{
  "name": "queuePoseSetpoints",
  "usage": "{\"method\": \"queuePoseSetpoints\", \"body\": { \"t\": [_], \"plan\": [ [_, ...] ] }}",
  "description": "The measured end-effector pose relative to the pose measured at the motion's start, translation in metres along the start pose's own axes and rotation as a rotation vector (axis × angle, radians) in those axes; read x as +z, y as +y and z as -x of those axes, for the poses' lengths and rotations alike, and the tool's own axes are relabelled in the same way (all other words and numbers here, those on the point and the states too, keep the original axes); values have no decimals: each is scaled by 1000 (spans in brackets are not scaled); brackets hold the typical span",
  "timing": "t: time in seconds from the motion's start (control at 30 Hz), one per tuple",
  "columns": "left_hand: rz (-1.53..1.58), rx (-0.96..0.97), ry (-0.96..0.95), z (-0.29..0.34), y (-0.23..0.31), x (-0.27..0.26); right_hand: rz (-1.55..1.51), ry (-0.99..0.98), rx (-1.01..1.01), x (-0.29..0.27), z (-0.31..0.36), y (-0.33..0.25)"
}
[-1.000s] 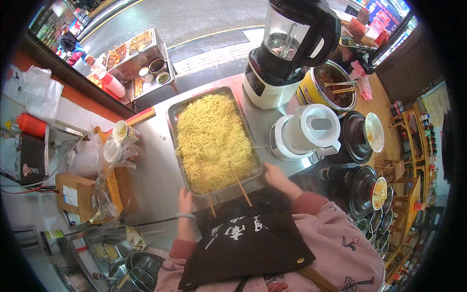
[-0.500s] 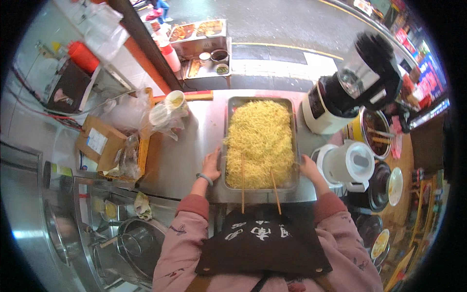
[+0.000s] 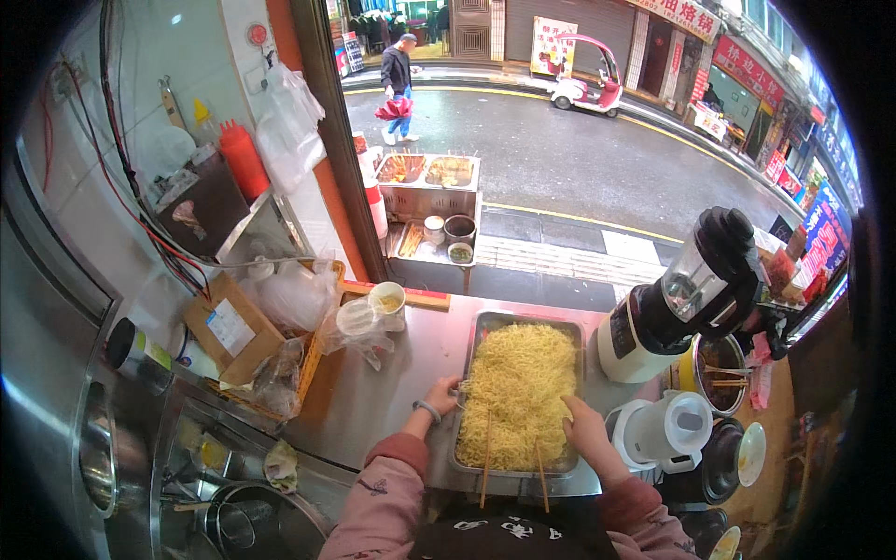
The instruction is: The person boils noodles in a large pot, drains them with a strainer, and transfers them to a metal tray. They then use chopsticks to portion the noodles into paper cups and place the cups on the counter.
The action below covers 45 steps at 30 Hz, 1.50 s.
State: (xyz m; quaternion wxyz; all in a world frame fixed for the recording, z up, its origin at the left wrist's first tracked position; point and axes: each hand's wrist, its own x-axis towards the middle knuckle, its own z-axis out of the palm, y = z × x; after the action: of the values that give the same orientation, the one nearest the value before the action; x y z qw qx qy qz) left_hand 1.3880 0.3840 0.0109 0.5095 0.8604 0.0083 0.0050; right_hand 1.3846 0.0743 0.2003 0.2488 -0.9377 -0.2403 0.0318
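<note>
A long metal tray (image 3: 482,329) heaped with yellow noodles (image 3: 518,387) lies on the steel counter (image 3: 373,401) in front of me. My left hand (image 3: 441,397) grips the tray's left rim, a band on its wrist. My right hand (image 3: 583,429) closes over the right rim, fingers touching the noodles. Two wooden chopsticks (image 3: 485,459) rest across the tray's near edge, tips in the noodles. Pink sleeves and a dark apron fill the bottom of the view.
A black-topped blender (image 3: 695,289), a white kettle (image 3: 667,429) and a pot with sticks (image 3: 723,366) stand right of the tray. Left are a paper cup (image 3: 387,301), plastic bags and a cardboard box (image 3: 229,327). Beyond the counter are a food cart (image 3: 429,201) and the street.
The view has lifted toward the street and shifted, so the tray sits lower in the picture. Both hands stay at the tray's sides; the chopsticks have not moved.
</note>
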Motion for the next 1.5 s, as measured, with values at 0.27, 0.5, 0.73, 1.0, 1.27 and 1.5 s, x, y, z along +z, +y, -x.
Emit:
{"method": "queuePoseSetpoints", "body": {
  "t": [0.27,0.5,0.73,1.0,1.27,1.5],
  "plan": [
    [-41,-109,-357,-10,11,-38,-15,-97,110,27,59,6],
    [-173,616,133,-31,123,-33,40,-264,368,41,84,0],
    [-482,-267,-594,91,128,-4,0,-393,442,62,95,-2],
    [904,-749,-295,166,112,65,-315,-451,333,-57,82,27],
    [165,-439,28,195,125,3,57,-10,288,32,-38,74],
    [-91,-501,57,188,179,-30,194,-100,233,26,3,24]
  ]
}}
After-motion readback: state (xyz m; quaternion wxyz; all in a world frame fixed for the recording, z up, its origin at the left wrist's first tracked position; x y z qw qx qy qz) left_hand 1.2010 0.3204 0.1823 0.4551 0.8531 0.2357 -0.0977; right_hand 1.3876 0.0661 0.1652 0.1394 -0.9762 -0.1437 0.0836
